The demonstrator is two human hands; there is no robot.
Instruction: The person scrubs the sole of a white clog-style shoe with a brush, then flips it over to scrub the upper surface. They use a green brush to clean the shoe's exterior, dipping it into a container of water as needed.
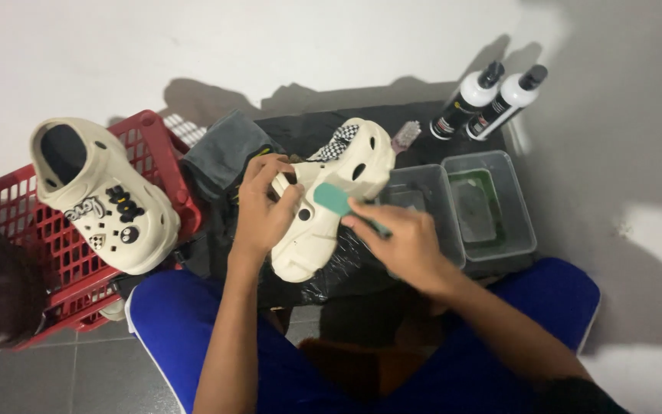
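Left hand closed around a cream clog, held over black plastic sheet above the lap; right hand in a closed grip on a teal brush, head pressed to the clog's upper. Second clog rests on the red basket, apparently untouched. Judged midway: two clear tubs and two white bottles sit nearby.

White wall with hard shadows, grey tiled floor, bright light overhead
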